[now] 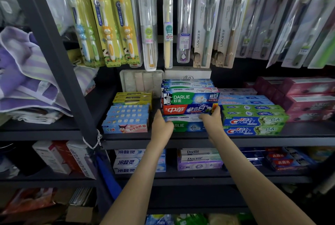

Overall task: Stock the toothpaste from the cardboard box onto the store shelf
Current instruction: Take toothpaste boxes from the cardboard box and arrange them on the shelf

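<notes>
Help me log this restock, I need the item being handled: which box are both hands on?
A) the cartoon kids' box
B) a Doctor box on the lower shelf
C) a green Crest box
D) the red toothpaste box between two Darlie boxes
D: the left hand touches the left end and the right hand grips the right end of the red toothpaste box, stacked under the upper Darlie box and over the lower Darlie box.

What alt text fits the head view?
A left hand and right hand hold the ends of a red toothpaste box, stacked among Darlie boxes on a store shelf; Crest boxes sit to the right, toothbrushes hang above.
</notes>
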